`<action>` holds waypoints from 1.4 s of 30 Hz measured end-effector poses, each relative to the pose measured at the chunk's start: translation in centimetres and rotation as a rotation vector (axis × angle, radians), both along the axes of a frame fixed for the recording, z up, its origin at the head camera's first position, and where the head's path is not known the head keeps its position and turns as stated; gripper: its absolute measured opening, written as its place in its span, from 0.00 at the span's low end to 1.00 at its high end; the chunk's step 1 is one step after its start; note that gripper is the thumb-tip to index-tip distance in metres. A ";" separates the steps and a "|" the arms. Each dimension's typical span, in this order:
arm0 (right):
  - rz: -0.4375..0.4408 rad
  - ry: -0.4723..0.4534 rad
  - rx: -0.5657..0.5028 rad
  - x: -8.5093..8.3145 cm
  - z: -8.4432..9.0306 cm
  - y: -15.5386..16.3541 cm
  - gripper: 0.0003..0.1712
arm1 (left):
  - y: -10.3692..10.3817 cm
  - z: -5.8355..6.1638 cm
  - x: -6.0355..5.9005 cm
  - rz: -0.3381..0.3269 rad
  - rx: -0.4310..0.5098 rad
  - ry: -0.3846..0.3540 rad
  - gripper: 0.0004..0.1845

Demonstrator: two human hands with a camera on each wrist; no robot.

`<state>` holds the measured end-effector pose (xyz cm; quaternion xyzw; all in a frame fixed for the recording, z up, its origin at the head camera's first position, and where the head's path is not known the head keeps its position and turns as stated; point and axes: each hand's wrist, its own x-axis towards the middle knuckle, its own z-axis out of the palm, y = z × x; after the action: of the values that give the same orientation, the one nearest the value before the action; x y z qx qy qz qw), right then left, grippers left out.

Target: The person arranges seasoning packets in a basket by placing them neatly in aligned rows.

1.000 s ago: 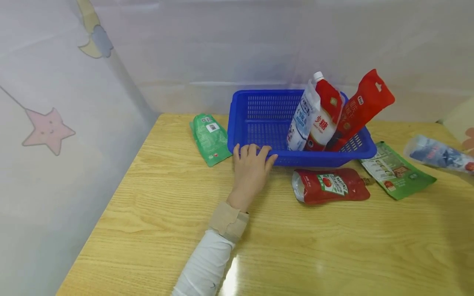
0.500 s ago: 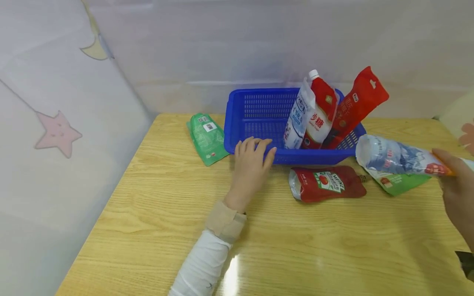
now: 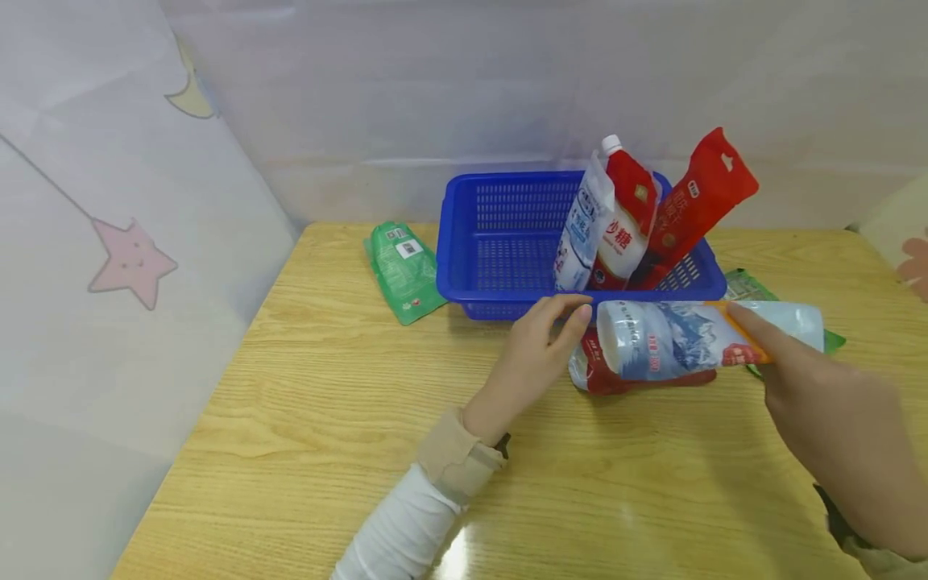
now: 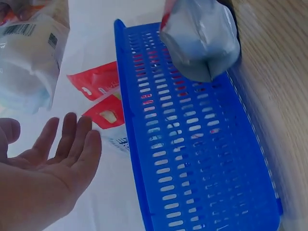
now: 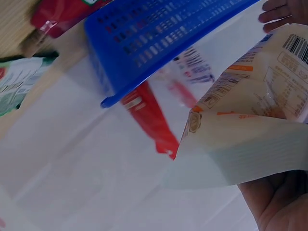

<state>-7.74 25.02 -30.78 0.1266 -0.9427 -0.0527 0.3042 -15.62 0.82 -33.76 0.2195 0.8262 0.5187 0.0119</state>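
Observation:
My right hand (image 3: 826,403) grips a plump white-and-blue plastic packet (image 3: 674,342) with a mountain picture and an orange band, holding it in front of the basket. In the right wrist view the printed back of the packet (image 5: 260,91) shows. My left hand (image 3: 532,354) is beside the packet's left end, fingers loosely bent and holding nothing; the left wrist view shows the hand (image 4: 53,168) apart from the packet (image 4: 29,62). The blue basket (image 3: 493,296) holds a white-and-blue packet (image 3: 580,229), a red-and-white spouted pouch (image 3: 627,225) and a long red packet (image 3: 696,209) leaning out over its right side.
A red Heinz ketchup pouch (image 3: 602,379) lies on the wooden table (image 3: 304,419), partly covered by the held packet. One green pouch (image 3: 406,278) is left of the basket; another green packet (image 3: 750,283) lies right, mostly hidden. A white wall covering (image 3: 362,97) stands behind.
My right hand has come in from the right edge, carrying the mountain packet leftward over the ketchup pouch. My left hand has left the basket's front rim and moved right.

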 end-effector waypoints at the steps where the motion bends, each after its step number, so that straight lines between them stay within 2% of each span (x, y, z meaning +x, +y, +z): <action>1: 0.052 0.026 -0.143 0.0 -0.2 -0.5 0.33 | 0.0 0.0 0.0 -0.010 0.009 -0.034 0.22; 3: 0.078 0.048 -0.130 0.1 -0.4 -0.9 0.33 | 0.1 -0.1 -0.1 -0.042 0.056 -0.115 0.23; 6: 0.094 0.057 -0.124 0.1 -0.5 -1.5 0.33 | 0.1 0.0 -0.2 -0.109 0.200 -0.283 0.27; 9: 0.109 0.058 -0.109 0.1 -0.4 -1.8 0.35 | 0.0 0.1 -0.3 -0.161 0.324 -0.401 0.32; 14: 0.159 0.066 -0.079 0.1 -0.6 -2.2 0.35 | -0.4 0.4 -0.5 -0.191 0.239 -0.448 0.26; 19: 0.219 0.036 -0.063 0.3 -0.6 -2.5 0.40 | -0.9 0.5 -0.9 -0.275 0.149 -0.524 0.24; 23: 0.285 0.012 -0.052 0.3 -0.4 -3.0 0.44 | -0.9 0.5 -0.9 -0.312 -0.003 -0.510 0.27; 26: 0.330 0.037 -0.050 0.2 -0.5 -3.3 0.41 | -0.9 0.5 -0.7 -0.305 -0.068 -0.499 0.28; 30: 0.373 0.086 -0.051 -0.4 -0.6 -3.2 0.21 | -0.9 0.5 -0.6 -0.286 -0.002 -0.520 0.27; 31: 0.387 0.098 -0.053 -0.5 -0.7 -3.2 0.19 | -0.9 0.5 -0.6 -0.281 0.022 -0.525 0.26; 34: 0.417 0.112 -0.047 -0.9 -0.8 -2.9 0.27 | -0.9 0.5 -0.7 -0.255 0.062 -0.529 0.24; 42: 0.439 0.081 -0.032 -1.1 -0.9 -2.1 0.31 | -1.0 0.5 -0.9 -0.210 0.040 -0.474 0.27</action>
<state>-8.85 22.96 -31.64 0.3218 -0.8802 0.0249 0.3479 -16.47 -0.19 -33.25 0.1766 0.7627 0.5679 0.2544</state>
